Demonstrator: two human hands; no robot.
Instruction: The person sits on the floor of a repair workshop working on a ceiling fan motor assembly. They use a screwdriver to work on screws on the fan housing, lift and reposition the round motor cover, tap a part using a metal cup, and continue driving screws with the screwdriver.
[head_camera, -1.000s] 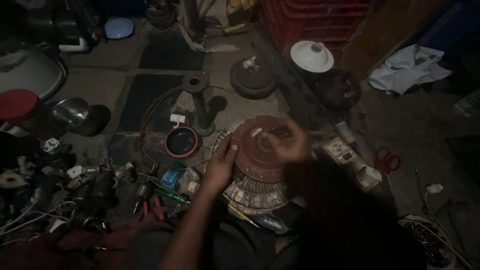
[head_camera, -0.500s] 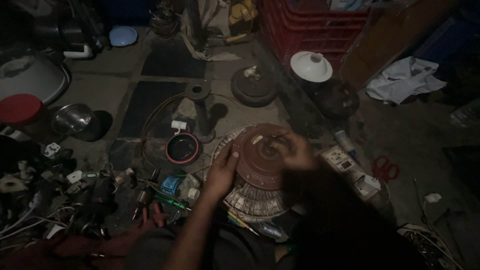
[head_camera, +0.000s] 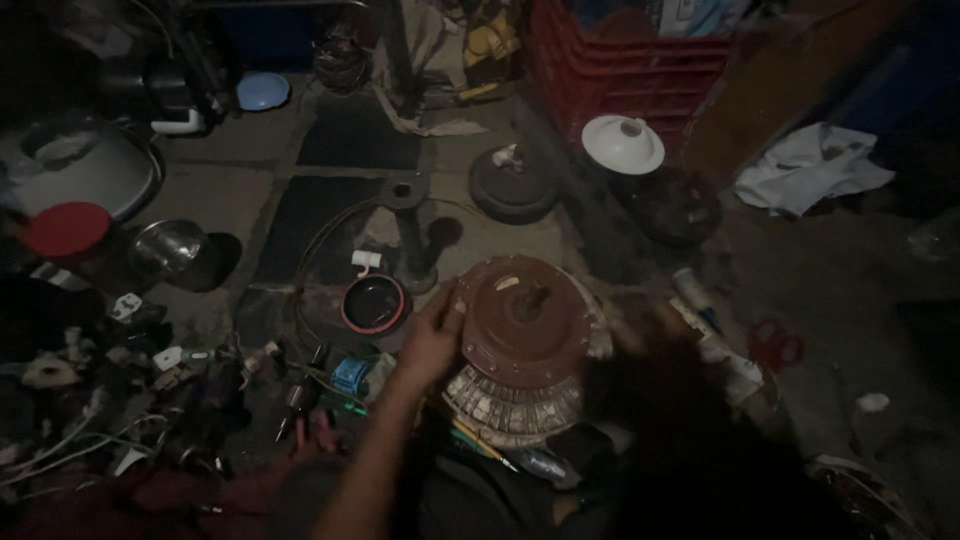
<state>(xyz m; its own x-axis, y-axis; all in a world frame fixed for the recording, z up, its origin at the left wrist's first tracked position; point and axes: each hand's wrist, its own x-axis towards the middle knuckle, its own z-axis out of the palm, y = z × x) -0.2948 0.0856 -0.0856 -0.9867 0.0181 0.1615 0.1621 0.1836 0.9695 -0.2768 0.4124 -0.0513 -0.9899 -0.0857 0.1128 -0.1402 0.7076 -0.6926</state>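
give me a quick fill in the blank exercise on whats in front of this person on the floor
1. The left hand rests on the edge of a round ____ motor housing.
2. The crate at the top is ____.
3. The small round tin lies to the ____ of the housing.
4. The jar lid at far left is ____.

Missing words: brown; red; left; red
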